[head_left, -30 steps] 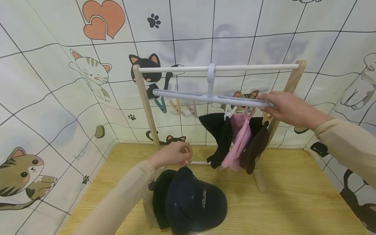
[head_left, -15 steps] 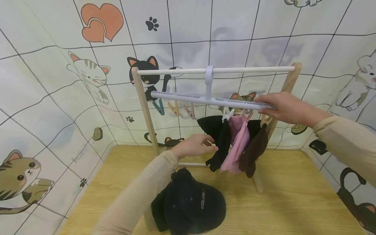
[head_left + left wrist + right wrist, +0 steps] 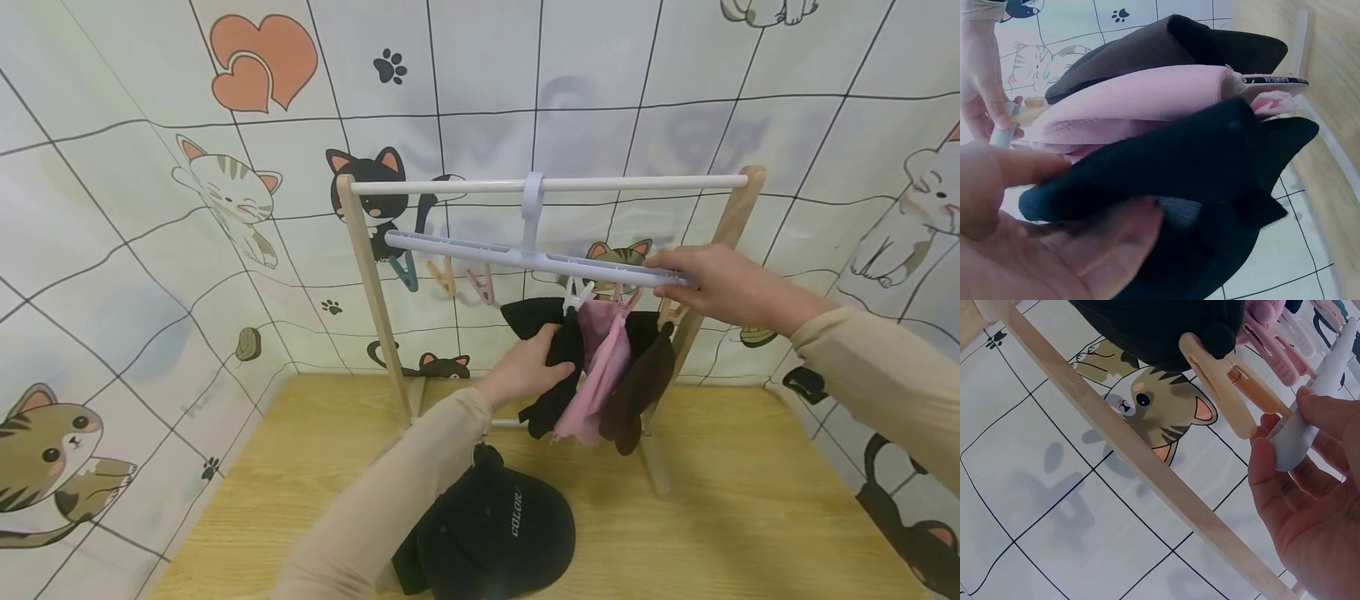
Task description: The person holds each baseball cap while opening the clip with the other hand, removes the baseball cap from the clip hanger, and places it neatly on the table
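A pale lavender clip hanger [image 3: 457, 248] hangs tilted from a rack's white rail, lower on the right. My right hand [image 3: 708, 282] holds its right end, thumb and fingers around the bar [image 3: 1300, 434]. From clips on the right half hang a black cap [image 3: 566, 350], a pink cap [image 3: 603, 367] and a brown cap [image 3: 637, 392]. My left hand [image 3: 528, 362] is at the black cap; in the left wrist view its thumb lies on one side of the dark cloth [image 3: 1172, 162] and the fingers on the other. Part of the fingers is hidden by cloth.
On the wooden table [image 3: 720, 492] in front lies a dark cap with white lettering [image 3: 517, 525], partly over a dark green item. Unused teal, yellow and pink clips [image 3: 482, 285] hang from the hanger's left half. Wooden rack posts [image 3: 375, 292] flank it.
My left hand has moved right and slightly up from above the table cap to the hanging black cap, and now takes hold of it. The right hand stays on the hanger's end.
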